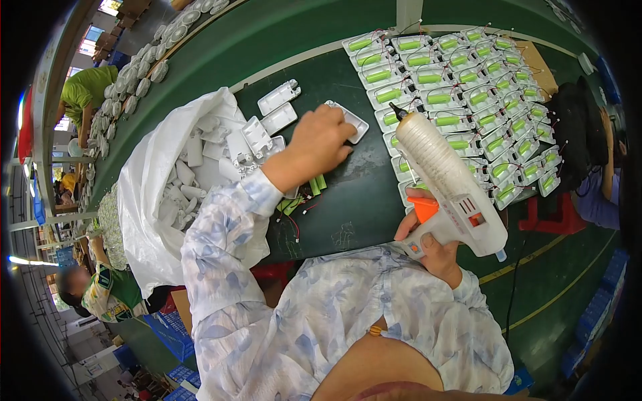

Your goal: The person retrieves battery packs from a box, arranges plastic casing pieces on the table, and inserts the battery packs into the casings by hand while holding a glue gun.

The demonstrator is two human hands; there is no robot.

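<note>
My left hand (314,148) reaches over the dark green table (321,230), its fingers curled at a white plastic shell (355,123). That shell lies just right of other loose white shells (278,118). Below my left hand are green battery cells (318,184) with thin red wires, partly hidden by the hand and wrist. My right hand (436,254), near the table's front edge, is wrapped round the handle of a white glue gun (455,194) with an orange trigger. The gun's dark nozzle points up and left, above the rows of shells with green batteries (438,99).
A large white bag (144,194) full of white parts stands left of my arm. At the right are a red stool (552,217) and a person's arm (608,154). Two people (87,93) (110,287) are at the left, near rows of white fan parts (137,73).
</note>
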